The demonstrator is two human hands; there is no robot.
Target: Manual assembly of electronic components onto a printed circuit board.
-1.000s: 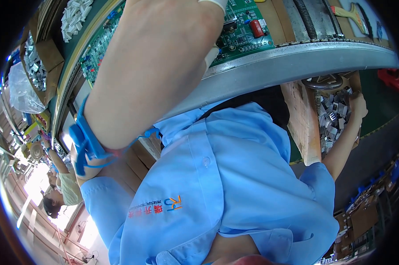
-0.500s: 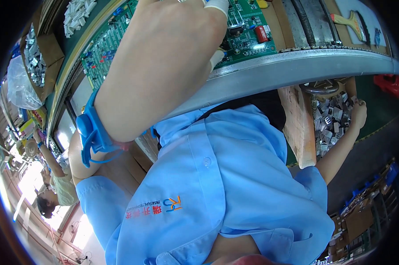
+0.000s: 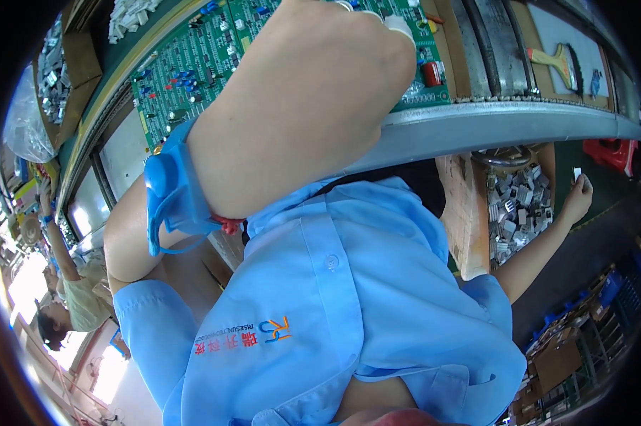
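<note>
My left hand (image 3: 327, 92) reaches over a green circuit board (image 3: 189, 85) at the top, a blue wrist strap (image 3: 171, 192) round its wrist. White covers sit on its curled fingertips; the back of the hand hides what they grip, if anything. Off to the right, my right hand (image 3: 577, 199) pinches a small silver metal heat sink (image 3: 577, 172) between its fingertips. Just left of that hand is a box (image 3: 482, 213) holding many similar silver heat sinks (image 3: 519, 213). A red cylindrical component (image 3: 432, 73) stands near the board's right edge.
A metal rail (image 3: 476, 128) runs along the front of the line. A brush (image 3: 555, 62) lies at upper right, near a red object (image 3: 610, 155). White parts (image 3: 130, 18) and a carton (image 3: 82, 74) of metal pieces are at upper left. Another person (image 3: 79, 298) works far left.
My right hand has lifted away from the heat sink box, moving a little outward with a heat sink now showing in its fingers. My left hand has shifted right over the board.
</note>
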